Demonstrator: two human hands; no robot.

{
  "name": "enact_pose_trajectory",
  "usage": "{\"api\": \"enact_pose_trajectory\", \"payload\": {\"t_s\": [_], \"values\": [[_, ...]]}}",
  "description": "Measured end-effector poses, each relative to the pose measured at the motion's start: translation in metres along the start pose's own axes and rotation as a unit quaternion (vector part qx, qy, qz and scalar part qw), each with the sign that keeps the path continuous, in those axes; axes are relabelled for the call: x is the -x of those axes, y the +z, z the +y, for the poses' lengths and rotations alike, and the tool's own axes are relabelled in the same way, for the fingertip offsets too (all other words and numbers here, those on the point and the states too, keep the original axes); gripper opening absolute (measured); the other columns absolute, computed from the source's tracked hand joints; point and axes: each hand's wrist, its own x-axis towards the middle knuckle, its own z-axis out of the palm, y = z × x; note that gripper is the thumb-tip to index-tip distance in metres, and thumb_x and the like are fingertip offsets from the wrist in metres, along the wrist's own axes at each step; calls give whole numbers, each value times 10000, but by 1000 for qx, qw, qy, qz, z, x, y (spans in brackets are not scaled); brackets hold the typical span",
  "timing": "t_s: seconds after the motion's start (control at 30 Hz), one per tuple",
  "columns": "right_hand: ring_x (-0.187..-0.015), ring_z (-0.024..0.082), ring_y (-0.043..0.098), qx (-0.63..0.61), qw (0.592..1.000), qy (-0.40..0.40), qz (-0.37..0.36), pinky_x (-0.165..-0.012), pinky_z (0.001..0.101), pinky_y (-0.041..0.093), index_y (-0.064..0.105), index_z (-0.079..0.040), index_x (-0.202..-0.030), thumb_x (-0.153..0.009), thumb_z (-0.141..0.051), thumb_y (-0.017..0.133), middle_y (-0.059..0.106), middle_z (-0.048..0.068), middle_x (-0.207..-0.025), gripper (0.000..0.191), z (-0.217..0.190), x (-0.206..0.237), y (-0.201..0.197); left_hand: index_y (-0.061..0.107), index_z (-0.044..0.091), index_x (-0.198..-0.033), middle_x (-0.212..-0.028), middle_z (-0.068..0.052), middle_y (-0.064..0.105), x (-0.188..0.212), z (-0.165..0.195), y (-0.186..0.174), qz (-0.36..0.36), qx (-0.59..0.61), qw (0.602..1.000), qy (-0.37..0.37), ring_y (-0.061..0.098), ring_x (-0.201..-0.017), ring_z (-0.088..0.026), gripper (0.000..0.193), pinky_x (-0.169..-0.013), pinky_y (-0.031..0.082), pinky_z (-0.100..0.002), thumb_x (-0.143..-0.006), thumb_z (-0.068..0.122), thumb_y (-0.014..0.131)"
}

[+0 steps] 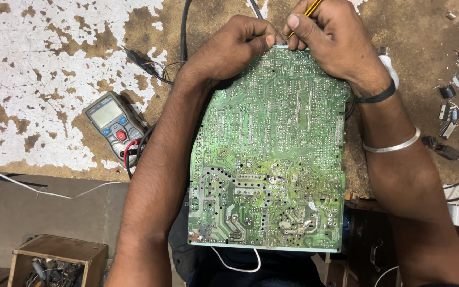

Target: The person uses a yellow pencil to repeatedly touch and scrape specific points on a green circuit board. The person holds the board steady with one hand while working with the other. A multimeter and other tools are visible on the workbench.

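Nearest the lens, the near short edge of the green circuit board hangs over the person's lap, solder side up, with a white cable looping out from under it. Follow the board's long axis straight away from the body and you reach its far edge — that is where both hands meet. Left hand curls at the far-left corner of the board, fingers folded and thumb pressed down on the rim, pinning it; whether it pinches anything small I cannot tell. Right hand sits at the far-right corner, closed in a pen grip on a thin yellow-and-black tool, its tip coming down just at the far edge, right between the two thumbs. So the working spot lies at the board's far end, and the right hand is the one nearer to it. Left of the board, well apart on the flaking bench top, lies a grey multimeter with red and black leads. Right of the board, scattered small parts and a silver bangle on the right wrist.
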Motion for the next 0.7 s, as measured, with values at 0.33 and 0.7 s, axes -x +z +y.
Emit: {"api": "enact_pose_trajectory", "payload": {"t_s": [0.33, 0.7], "values": [[-862, 111, 724, 10, 1000, -8, -6, -747, 248, 595, 682, -11, -1117, -1219, -284, 571, 726, 64, -925, 312, 4, -2, 0, 745, 19, -1070, -865, -31, 708, -1, 0, 0, 9, -27, 999, -22, 590, -792, -87, 196, -740, 511, -291, -1071, 162, 612], [-864, 116, 723, -8, 1000, -6, -7, -745, 249, 589, 674, -4, -1127, -1210, -253, 585, 722, 70, -932, 277, 2, -2, 0, 743, 23, -1022, -728, 2, 580, 1, 2, -2, 6, -51, 997, -55, 470, -670, -78, 219, -624, 414, -296, -1084, 186, 610]]}}
